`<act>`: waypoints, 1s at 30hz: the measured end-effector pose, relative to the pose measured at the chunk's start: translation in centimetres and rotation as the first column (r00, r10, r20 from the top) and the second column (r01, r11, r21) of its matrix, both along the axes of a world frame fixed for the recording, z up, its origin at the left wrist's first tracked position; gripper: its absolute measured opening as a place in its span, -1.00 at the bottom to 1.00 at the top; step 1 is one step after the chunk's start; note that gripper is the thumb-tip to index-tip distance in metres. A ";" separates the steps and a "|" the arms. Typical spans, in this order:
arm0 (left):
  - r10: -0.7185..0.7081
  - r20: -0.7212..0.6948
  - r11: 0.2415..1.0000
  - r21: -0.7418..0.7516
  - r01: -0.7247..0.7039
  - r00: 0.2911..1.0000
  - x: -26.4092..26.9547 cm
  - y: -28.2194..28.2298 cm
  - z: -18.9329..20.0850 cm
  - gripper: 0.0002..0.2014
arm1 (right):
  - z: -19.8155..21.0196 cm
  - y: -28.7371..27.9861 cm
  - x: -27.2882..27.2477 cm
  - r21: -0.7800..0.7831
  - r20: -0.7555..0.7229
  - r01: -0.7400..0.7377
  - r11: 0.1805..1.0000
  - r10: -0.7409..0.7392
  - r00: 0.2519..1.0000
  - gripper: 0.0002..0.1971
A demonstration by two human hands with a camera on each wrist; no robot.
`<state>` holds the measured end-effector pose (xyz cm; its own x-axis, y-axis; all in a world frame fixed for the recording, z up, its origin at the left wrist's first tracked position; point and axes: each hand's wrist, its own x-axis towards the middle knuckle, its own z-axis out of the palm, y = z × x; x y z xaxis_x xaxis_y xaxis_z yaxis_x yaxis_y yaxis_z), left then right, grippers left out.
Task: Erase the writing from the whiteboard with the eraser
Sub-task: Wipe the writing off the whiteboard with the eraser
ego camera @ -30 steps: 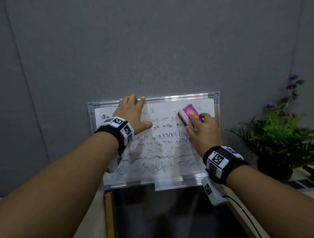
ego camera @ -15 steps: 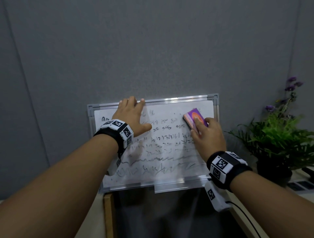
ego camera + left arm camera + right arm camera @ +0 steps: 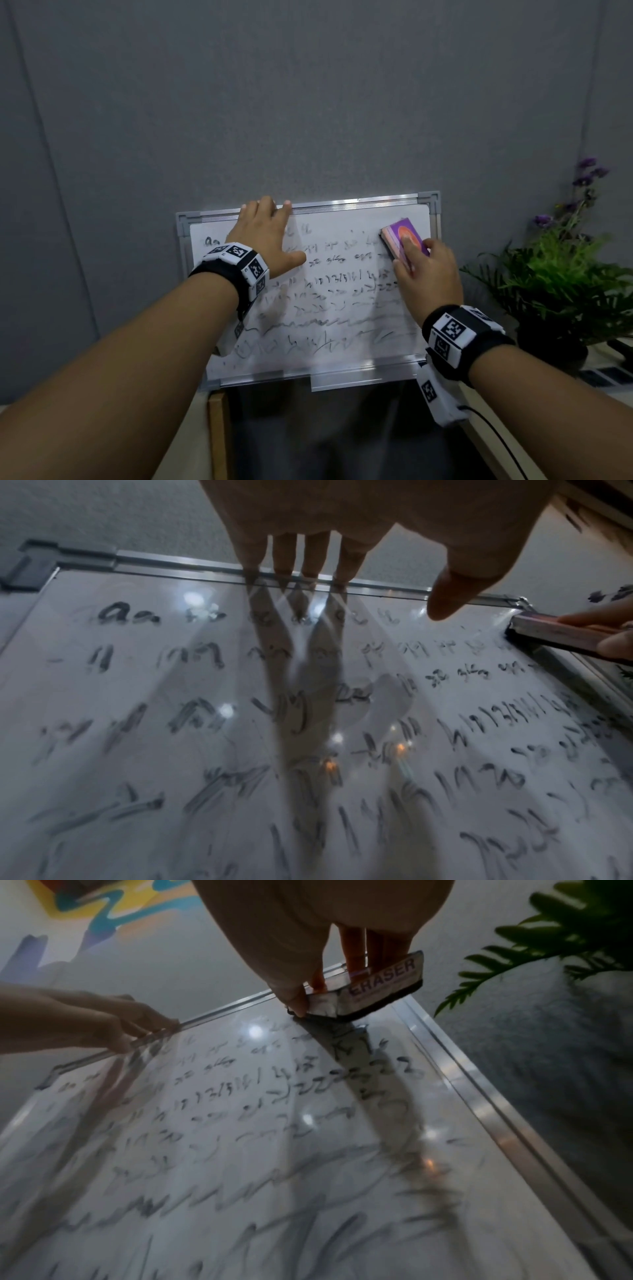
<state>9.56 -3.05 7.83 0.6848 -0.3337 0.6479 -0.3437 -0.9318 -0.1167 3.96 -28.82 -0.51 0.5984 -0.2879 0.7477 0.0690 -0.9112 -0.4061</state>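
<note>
While right hand [image 3: 426, 274] fingers grip eraser [image 3: 404, 240], left hand [image 3: 263, 236] flat, whiteboard [image 3: 342, 308] writing smeared illegible

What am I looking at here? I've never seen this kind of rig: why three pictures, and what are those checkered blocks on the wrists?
No machine here: a person works with bare hands, wearing three cameras. The wide picture comes from a camera on the head; the other two come from cameras strapped to each wrist, looking along the fingers. The checkered wristbands sit at the wrists, where those cameras are worn.

A whiteboard leans against a grey wall, covered in smeared dark writing. The left hand lies flat on it, fingertips at the top frame, apparently steadying it. The right hand grips a purple eraser pressed to the board near its top right corner; the right wrist view shows its label reading ERASER. A potted plant stands to the right.
</note>
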 end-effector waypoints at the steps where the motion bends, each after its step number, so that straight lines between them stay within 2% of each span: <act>1: 0.002 0.000 1.000 0.003 -0.002 1.000 0.0 0.0 0.0 -0.10 | 0.3 -0.2 0.0 0.014 0.008 0.008 1.000 -0.009 1.000 -0.52; 5: 0.001 0.006 1.000 0.003 -0.001 1.000 0.1 -0.1 0.0 -0.08 | 1.2 0.4 0.1 0.024 0.026 -0.019 1.000 0.019 0.999 -0.53; 9: 0.005 -0.006 1.000 0.009 -0.005 1.000 0.0 0.1 0.0 -0.07 | 0.1 1.1 -0.2 -0.028 -0.021 -0.041 0.999 0.040 0.999 -0.54; 13: 0.003 -0.016 1.000 0.028 -0.003 1.000 0.0 0.3 0.1 -0.07 | -0.1 0.8 -0.2 0.004 -0.026 0.000 1.000 0.000 1.000 -0.51; 16: -0.001 -0.022 1.000 0.023 0.002 1.000 -0.1 0.4 0.3 -0.08 | 0.6 1.6 0.1 0.021 0.013 -0.022 1.000 0.021 1.000 -0.52; 23: -0.042 -0.061 0.998 -0.051 0.039 0.997 -0.3 0.8 0.7 -0.15 | -0.2 3.4 0.4 -0.123 -0.005 -0.051 0.991 0.051 0.999 -0.50; 30: 0.100 -0.034 0.990 -0.098 -0.103 0.994 -0.4 2.7 0.1 -0.09 | 1.5 3.7 0.6 -0.133 0.032 -0.036 0.990 0.040 0.999 -0.53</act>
<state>9.13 -0.32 7.92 0.7306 -0.1962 0.6540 -0.2485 -0.9686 -0.0131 4.53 -25.14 1.01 0.5799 -0.1625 0.7983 0.1166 -0.9533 -0.2787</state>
